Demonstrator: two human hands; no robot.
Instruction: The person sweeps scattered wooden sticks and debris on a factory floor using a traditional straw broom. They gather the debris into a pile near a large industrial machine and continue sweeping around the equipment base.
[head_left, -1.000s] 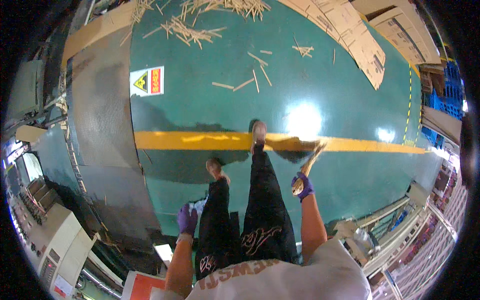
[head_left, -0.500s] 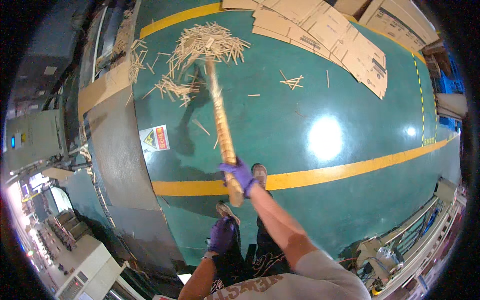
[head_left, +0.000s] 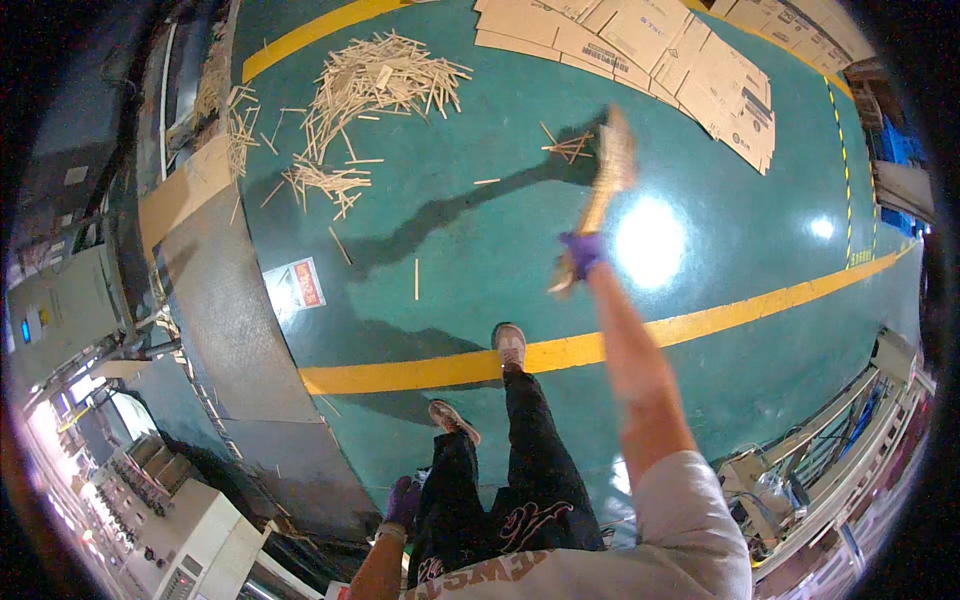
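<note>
My right hand [head_left: 585,252], in a purple glove, grips a short tan broom [head_left: 612,180] by its handle. The broom slants up and away over the green floor, blurred by motion, its far end beside a few loose thin wooden sticks [head_left: 572,148]. A large pile of the same sticks [head_left: 385,75] lies at the far left, with a smaller heap [head_left: 328,183] just nearer. Low beside my left leg hangs my left hand [head_left: 403,502], also purple-gloved; its fingers are too dark and hidden to read.
Flattened cardboard sheets [head_left: 640,60] lie at the far right. Metal plates [head_left: 225,310] and machinery border the left side; a warning sign [head_left: 295,285] is stuck to the floor. A yellow line [head_left: 400,378] crosses by my shoes. A rack [head_left: 830,450] stands at the lower right.
My right hand has swung the broom from the big stick pile to the right, toward the few loose sticks. My left hand has dropped lower beside my leg.
</note>
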